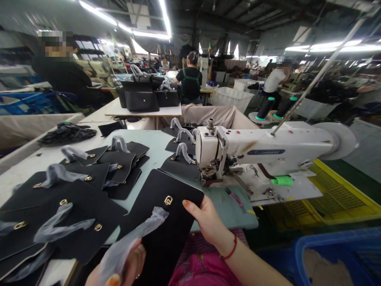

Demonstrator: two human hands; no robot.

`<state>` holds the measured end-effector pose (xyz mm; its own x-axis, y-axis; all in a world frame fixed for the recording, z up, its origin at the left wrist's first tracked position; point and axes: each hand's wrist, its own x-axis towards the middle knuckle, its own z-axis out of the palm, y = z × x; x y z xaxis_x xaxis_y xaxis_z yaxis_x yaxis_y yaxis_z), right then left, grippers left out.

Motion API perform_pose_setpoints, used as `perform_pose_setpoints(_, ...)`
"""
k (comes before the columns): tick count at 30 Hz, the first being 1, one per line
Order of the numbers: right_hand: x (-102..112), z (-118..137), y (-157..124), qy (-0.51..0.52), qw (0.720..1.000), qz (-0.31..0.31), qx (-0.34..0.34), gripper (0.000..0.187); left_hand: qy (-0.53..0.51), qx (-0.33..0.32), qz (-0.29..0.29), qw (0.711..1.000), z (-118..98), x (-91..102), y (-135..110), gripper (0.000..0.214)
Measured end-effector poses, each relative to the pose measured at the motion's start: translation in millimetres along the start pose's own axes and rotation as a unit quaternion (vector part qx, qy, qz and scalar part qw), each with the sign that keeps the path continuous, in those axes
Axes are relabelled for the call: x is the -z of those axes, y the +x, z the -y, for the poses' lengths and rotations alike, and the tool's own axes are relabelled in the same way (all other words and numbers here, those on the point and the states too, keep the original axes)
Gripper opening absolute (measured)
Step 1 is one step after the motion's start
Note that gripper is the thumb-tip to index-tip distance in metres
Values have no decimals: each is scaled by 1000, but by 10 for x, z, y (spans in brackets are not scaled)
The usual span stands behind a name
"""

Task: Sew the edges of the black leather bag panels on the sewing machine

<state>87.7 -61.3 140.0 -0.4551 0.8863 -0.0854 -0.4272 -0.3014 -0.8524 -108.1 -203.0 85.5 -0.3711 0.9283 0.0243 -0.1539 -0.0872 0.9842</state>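
A flat black bag panel (pixel 154 190) with gold buckle hardware lies tilted before me, partly over the pale green table edge. My right hand (pixel 208 220) pinches its right edge, thumb on top. Wrapped in translucent white plastic, the panel's handle (pixel 125 242) sits in the curled fingers of my left hand (pixel 126 264). To the left, several similar black panels (pixel 86 198) with wrapped handles overlap in piles. More of them (pixel 180 165) lie beyond, beside the white sewing machine (pixel 238 151). Its needle area is just above and right of my panel's corner.
Small pink-handled snips (pixel 235 196) lie by the machine. Black thread cones (pixel 264 109) stand behind it. A yellow crate (pixel 336 194) and a blue bin (pixel 300 250) are at right. Finished-looking black bags (pixel 143 101) stand on a board ahead. Co-workers (pixel 190 79) sit farther off.
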Motion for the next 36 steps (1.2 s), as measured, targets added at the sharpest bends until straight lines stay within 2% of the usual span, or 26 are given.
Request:
perform_pose_setpoints(2, -43, -124, -3, 32, 999, -17, -16, 39, 5, -27, -5, 1000, -68, -129, 26, 49)
perform_pose_setpoints(5, -76, -173, 30, 69, 996, -53, -34, 38, 131, -47, -23, 990, -75, -166, 62, 44)
perform_pose_setpoints(7, -93, -120, 76, 72, 995, -67, -35, 39, 233, -78, -47, 968, 49, -116, 88, 55)
perform_pose_setpoints(9, -125, -48, 134, 63, 996, -61, -34, 38, 282, -91, -49, 954, 262, -67, 114, 74)
perform_pose_setpoints(13, -274, 6, 272, 60, 997, -28, -44, 35, 218, -10, -8, 976, 674, -125, 177, 88)
perform_pose_setpoints(16, -387, -5, 401, 70, 996, -11, -58, 34, 139, 30, -14, 990, 758, -289, 246, 95)
perform_pose_setpoints(19, -403, 30, 511, 66, 997, 0, -50, 37, 74, 44, -17, 996, 669, -466, 288, 92)
perform_pose_setpoints(21, -355, 74, 515, 43, 997, 37, -48, 37, 9, 90, -40, 995, 566, -564, 300, 80)
perform_pose_setpoints(24, -247, 110, 364, -25, 991, 127, -44, 40, -102, 211, -100, 967, 403, -664, 349, 62)
perform_pose_setpoints(27, -136, 84, 115, -89, 978, 181, -56, 43, -180, 283, -128, 933, 267, -718, 450, 48)
perform_pose_setpoints(30, -16, 47, -74, -109, 975, 178, -75, 41, -218, 303, -144, 917, 167, -762, 549, 38)
perform_pose_setpoints(36, 242, 54, -248, -85, 983, 139, -87, 47, -222, 284, -209, 909, 10, -856, 658, 27)
